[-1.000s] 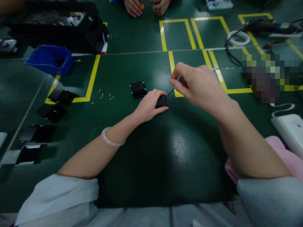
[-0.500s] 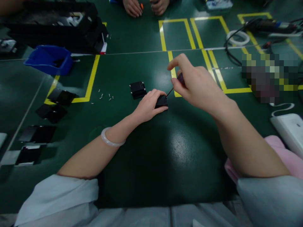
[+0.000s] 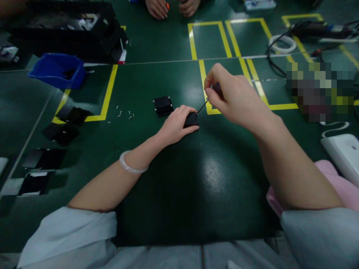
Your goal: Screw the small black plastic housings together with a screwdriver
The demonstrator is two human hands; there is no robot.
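Curled the right index finger back in toward the thumb, after having it lifted out away from the handle half a second ago; kept the left hand [image 3: 178, 123] in place. Pinning a small black case [image 3: 191, 120] on the green table top [image 3: 174, 186], directly under the left hand, with thumb along the near edge and fingers over the far side, narrowed around it. Gripping the dark handle of a thin screwdriver [image 3: 202, 107] in the right hand [image 3: 235, 99], fingers bent closely about it, shaft slanting down leftward to the case's far right corner; cannot make out the exact contact at the tip. Have a second black case [image 3: 162, 105], with silvery bits at its edges, just beyond and left of the left hand, and small loose screws [image 3: 129, 115] scattered farther left. Wearing a pale bangle [image 3: 131, 166] on the left wrist. Can see dark parts [image 3: 46, 158] far left of the left forearm, with a blue bin [image 3: 45, 69] beyond them. Can see a co-worker's hands [image 3: 157, 8] well beyond both own hands. Have a pink cloth [image 3: 331, 179] beside the right forearm, and a white box [image 3: 343, 155] just past it
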